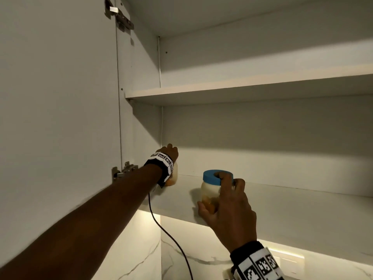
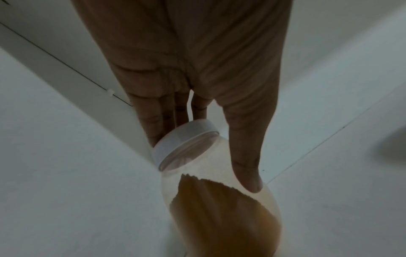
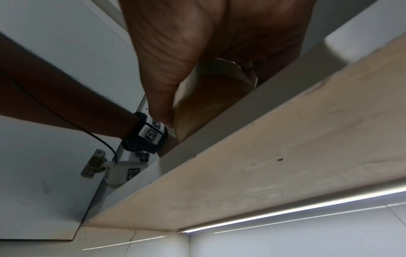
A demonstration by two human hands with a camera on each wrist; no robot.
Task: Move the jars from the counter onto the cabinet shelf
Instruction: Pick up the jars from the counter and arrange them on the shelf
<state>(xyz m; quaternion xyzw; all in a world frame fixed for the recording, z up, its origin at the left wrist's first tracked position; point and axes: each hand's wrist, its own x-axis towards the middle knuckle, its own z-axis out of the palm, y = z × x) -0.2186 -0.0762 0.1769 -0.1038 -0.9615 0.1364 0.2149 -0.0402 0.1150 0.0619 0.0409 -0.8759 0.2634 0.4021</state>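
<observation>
- The right hand (image 1: 228, 207) is gripping the blue-lid jar (image 1: 212, 190): its thumb (image 1: 203, 207) is pressing the lower left wall, one finger is curling over the lid, and the others are wrapping the far side.
- The left hand (image 1: 169, 152) is holding the white-lid jar (image 2: 211, 182). In the left wrist view the thumb is lying along the jar's wall and the fingers are reaching behind the lid; how firmly it is gripping cannot be told.
- Both jars are standing upright on the lower shelf (image 1: 282, 211), long axes vertical. The white-lid jar is sitting in the back left corner, near the side wall. The blue-lid jar is sitting near the front edge, well right of it and apart from it.
- Each jar is holding brown powder in its lower part.
- Judgement: both jars are looking placed; release is the remaining step for this pair.
- Judgement: the blue-lid jar is lying directly ahead of the right palm, so that hand should be opening and drawing straight back toward the person. A sideways pull could be tipping the jar off the front edge.
- The door (image 1: 60, 98) is standing open at left; a cable (image 1: 161, 229) is hanging from the left wrist.
</observation>
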